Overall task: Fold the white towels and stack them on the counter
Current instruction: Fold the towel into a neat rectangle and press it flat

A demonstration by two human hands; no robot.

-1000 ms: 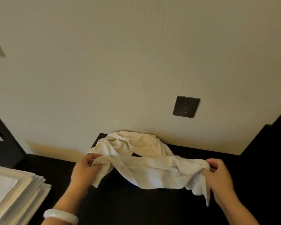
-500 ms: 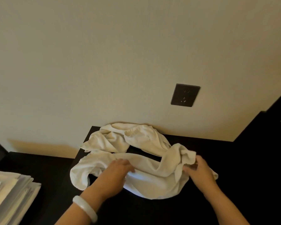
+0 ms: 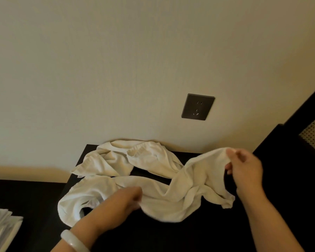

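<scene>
White towel [image 3: 173, 199] gripped by left hand [image 3: 122, 199], right hand [image 3: 245, 171] | crumpled towel [image 3: 135, 159] behind | folded stack [image 3: 0, 228] left

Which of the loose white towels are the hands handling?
The front towel: the right hand pinches its raised end, the left hand touches its middle. The back towel lies untouched.

Left hand [image 3: 125, 198] low, forearm in from bottom left, knuckles up, fingers curled into the towel [image 3: 171, 197] mid-span. Right hand [image 3: 245, 171] higher and further right, thumb and fingers pinching the towel's edge, forearm in from bottom right. My hands are well apart, both slightly blurred.
</scene>
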